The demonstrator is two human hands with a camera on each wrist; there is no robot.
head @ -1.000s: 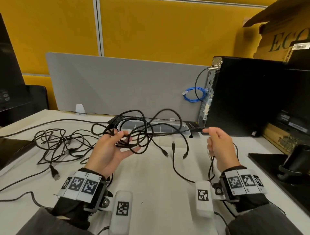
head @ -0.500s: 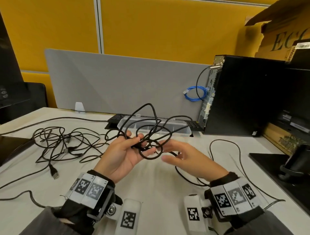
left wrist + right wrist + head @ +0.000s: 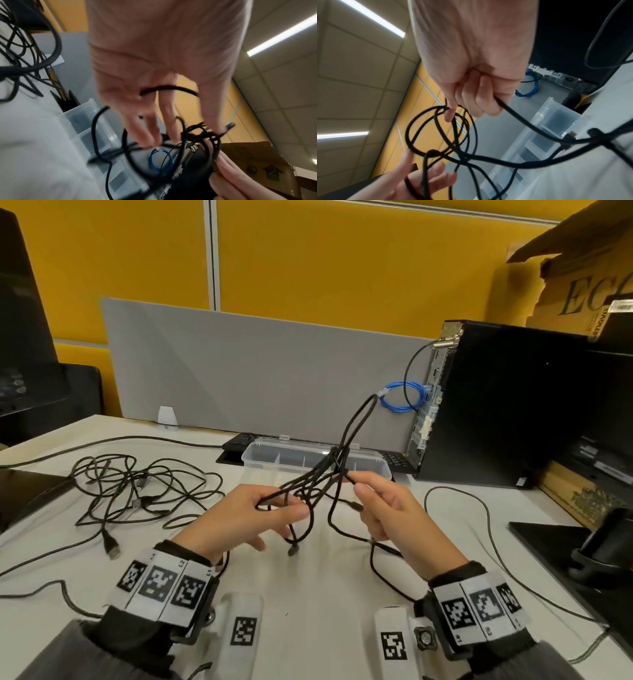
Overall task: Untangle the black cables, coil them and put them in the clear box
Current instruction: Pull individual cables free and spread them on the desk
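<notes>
A black cable point(image 3: 356, 422) hangs in tangled loops between my hands above the white desk. My left hand point(image 3: 239, 518) has straight, spread fingers, and several loops are hooked over them and across the palm point(image 3: 168, 88). My right hand point(image 3: 387, 508) pinches the cable at a crossing of strands just right of the left hand. Its lower fingers point(image 3: 486, 102) curl round another strand. One long narrow loop stands up past the right fingertips. A plug dangles below the left hand. The clear box point(image 3: 274, 455) sits behind the hands, lid off, its compartments showing.
A second tangle of black cables point(image 3: 137, 491) lies on the desk at the left. A black computer tower point(image 3: 513, 405) with a blue cable point(image 3: 404, 398) stands at the back right. A grey divider point(image 3: 257, 371) closes the back. A black monitor stand point(image 3: 599, 549) sits at the right edge.
My right hand came in from the far right to the left hand and took the cable in a pinch. The bundle has been drawn into a tall narrow loop. My left fingers straightened.
</notes>
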